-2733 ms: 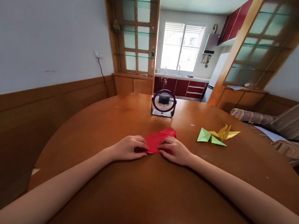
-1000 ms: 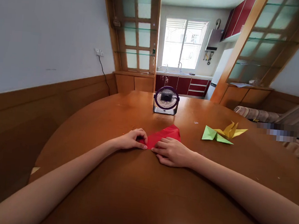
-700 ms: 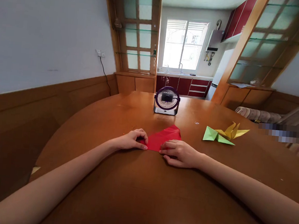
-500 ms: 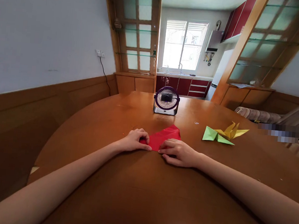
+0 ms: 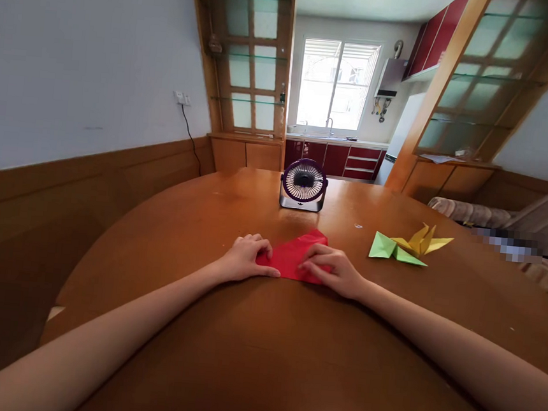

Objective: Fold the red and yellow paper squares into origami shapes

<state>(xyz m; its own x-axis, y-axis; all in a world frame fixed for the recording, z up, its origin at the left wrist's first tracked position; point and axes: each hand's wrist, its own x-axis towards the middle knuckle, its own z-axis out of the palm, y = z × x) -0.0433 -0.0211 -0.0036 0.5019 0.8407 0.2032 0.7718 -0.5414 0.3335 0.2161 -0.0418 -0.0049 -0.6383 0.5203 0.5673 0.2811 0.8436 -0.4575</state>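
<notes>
A folded sheet of red paper (image 5: 293,258) lies on the wooden table in front of me, its straight edge towards me. My left hand (image 5: 250,258) is closed on the paper's left end, thumb along the near edge and fingers curled on top. Over the right part of the paper is my right hand (image 5: 333,269), its fingers loosely bent and thumb apart from them. Its fingertips are slightly blurred, and whether they touch the paper is hard to make out.
Behind the paper a small dark purple fan (image 5: 303,184) stands on the table (image 5: 261,351). To the right lie a green folded paper piece (image 5: 384,245) and a yellow folded paper crane (image 5: 422,241), close together. A striped cushioned seat (image 5: 470,212) is beyond the table's right edge.
My right hand has lifted off the near edge of the red paper and shifted slightly up and right, uncovering more of that edge. My left hand has stayed at the left end.
</notes>
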